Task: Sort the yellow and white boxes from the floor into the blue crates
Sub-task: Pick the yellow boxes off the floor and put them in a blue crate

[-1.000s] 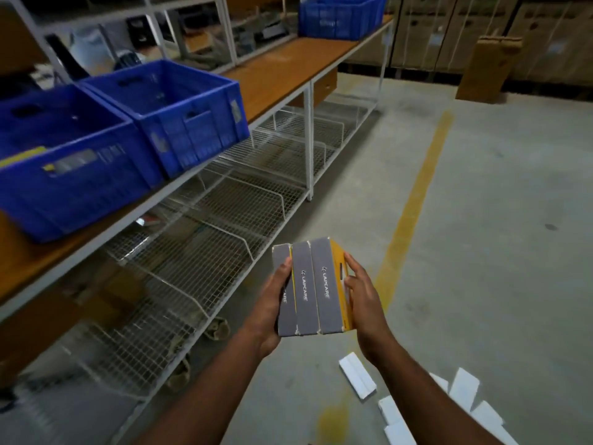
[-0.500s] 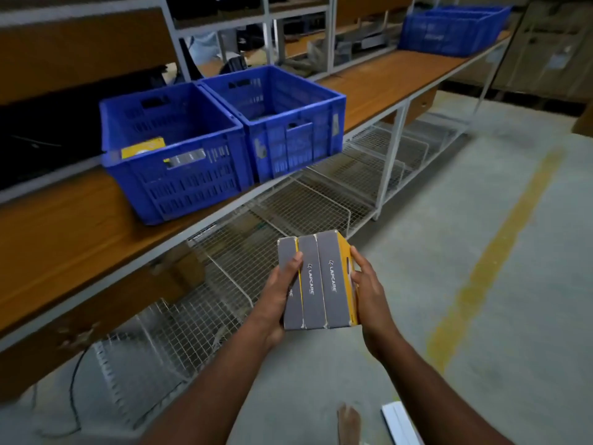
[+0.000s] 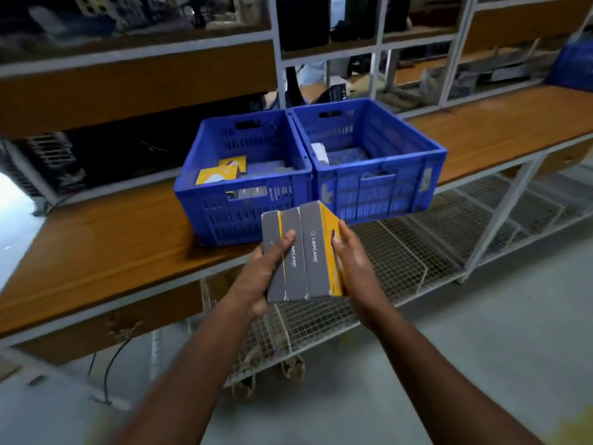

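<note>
Three yellow boxes [image 3: 303,255] gripped between left hand [image 3: 263,271] and right hand [image 3: 351,261] — just before the left blue crate's [image 3: 224,216] front edge.

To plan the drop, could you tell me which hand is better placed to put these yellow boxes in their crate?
Probably the left hand: the yellow-box crate sits on its side.

Dim indoor light, cool cast; strongest brightness is a blown-out white patch at 9 o'clock, and the upper shelves [image 3: 138,24] at 11 to 12 o'clock sit in deep shadow. Motion blur smears the periphery, worst at 7 and 4 o'clock. Wide-angle distortion bows the counter [image 3: 106,252] edge and shelf uprights toward the frame edges.
</note>
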Available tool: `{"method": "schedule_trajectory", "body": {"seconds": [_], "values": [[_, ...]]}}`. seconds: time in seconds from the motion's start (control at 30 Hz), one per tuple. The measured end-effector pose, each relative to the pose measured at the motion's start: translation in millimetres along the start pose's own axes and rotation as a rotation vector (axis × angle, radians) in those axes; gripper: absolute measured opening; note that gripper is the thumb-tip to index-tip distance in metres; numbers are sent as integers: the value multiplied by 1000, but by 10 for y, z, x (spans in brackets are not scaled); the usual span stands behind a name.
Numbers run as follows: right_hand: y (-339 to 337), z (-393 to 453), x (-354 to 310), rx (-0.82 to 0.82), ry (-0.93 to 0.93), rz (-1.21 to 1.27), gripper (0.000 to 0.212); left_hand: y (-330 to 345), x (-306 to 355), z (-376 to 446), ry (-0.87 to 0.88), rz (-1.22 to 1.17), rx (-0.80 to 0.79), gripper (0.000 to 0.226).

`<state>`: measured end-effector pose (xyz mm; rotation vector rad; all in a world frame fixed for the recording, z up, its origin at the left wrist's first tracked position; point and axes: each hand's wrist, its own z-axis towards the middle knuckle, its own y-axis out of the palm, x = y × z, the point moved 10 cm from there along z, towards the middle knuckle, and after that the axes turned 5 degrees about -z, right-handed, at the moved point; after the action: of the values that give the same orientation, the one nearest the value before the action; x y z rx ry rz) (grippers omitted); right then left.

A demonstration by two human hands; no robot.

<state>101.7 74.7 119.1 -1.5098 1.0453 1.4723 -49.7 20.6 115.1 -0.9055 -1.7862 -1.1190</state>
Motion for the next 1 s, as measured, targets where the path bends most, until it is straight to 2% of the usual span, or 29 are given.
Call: {"method": "schedule_trajectory", "body": {"seconds": [0.17, 0.23, 0.33, 0.57, 0.67, 0.87, 1.0], "values": [[207, 616, -399, -78, -62, -32, 70, -28, 640, 268, 149, 9, 64, 60], [276, 884, -604, -74, -104, -86, 79, -67, 929, 426, 222, 24, 78, 61], [355, 1257, -948, -21, -161, -165, 78, -183, 1317, 667, 301, 66, 134, 55], [605, 2075, -1439, 78, -180, -289, 70, -588, 1963, 1482, 325, 147, 244, 46], [703, 2381, -1474, 106, -155, -345, 70, -752, 2162, 1858, 328, 207, 232, 35], [796, 2891, -1428, 174, -62, -514, 72, -1020, 2366, 2366, 242, 321, 207, 30], [920, 3082, -1280, 169, -4, -541, 73, -1252, 2402, 2568, 195, 397, 185, 32]]}}
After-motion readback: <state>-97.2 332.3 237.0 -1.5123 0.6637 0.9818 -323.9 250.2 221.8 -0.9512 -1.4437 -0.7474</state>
